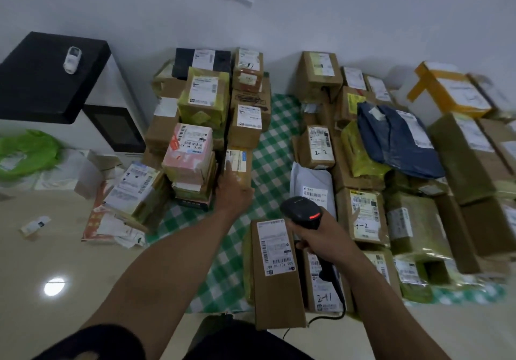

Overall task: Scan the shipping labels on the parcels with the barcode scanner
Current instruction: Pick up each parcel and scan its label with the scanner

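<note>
While the pink parcel [190, 150] tops its stack at left, my left hand [233, 190] touches a small brown parcel [238, 164] just beside it. One finger lies straight on its label; the rest I cannot tell. Just right of the long parcel [276, 273], my right hand [321, 238] curls round the barcode scanner [303, 211], red light lit.

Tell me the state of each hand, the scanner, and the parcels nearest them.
Black handheld barcode scanner: red light on, gripped by the right hand.
Left hand: on the small brown cardboard parcel, grip unclear.
Long brown cardboard box: lying flat, label up.
Dark blue plastic mailer: lying across boxes, label up.
</note>
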`<state>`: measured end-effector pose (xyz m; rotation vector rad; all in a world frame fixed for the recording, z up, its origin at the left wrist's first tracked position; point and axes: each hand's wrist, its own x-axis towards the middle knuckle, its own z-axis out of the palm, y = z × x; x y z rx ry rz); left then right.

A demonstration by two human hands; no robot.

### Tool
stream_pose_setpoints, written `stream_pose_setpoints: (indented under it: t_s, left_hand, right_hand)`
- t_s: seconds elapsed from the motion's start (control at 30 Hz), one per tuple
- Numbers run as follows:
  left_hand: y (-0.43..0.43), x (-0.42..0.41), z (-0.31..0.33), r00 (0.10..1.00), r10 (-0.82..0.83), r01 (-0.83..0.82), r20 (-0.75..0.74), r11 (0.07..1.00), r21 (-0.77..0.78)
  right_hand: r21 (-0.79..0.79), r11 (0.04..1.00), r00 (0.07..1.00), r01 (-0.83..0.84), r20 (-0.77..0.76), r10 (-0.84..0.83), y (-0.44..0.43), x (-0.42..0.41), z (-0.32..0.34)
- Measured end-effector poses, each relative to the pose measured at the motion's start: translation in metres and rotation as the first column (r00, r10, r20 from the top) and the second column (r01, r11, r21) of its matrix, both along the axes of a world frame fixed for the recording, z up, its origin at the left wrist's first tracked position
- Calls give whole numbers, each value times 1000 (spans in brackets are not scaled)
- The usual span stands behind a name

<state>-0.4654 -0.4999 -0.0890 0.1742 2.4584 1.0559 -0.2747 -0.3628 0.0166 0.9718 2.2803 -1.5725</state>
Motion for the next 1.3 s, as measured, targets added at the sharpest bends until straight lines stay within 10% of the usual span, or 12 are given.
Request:
stream_pose_setpoints:
  t_s: [0.3,0.47,1.0,1.3]
  left_hand:
    - [-6,14,-13,970,207,-218,125,972,81]
    - [-21,39,16,844,396,-509,363,805,305]
    - [9,156,79,947,17,-215,322,777,591]
    - [19,141,96,862,-44,-373,505,619,691]
  right_hand:
    - [-25,999,999,41,-15,-41,0,-2,-2]
    - [-64,997,996,46,-79,-51,4,-3,0]
    - [-234,924,836,302,-401,-375,9,26,18]
    - [-275,913,842,303,-371,-391,29,42,30]
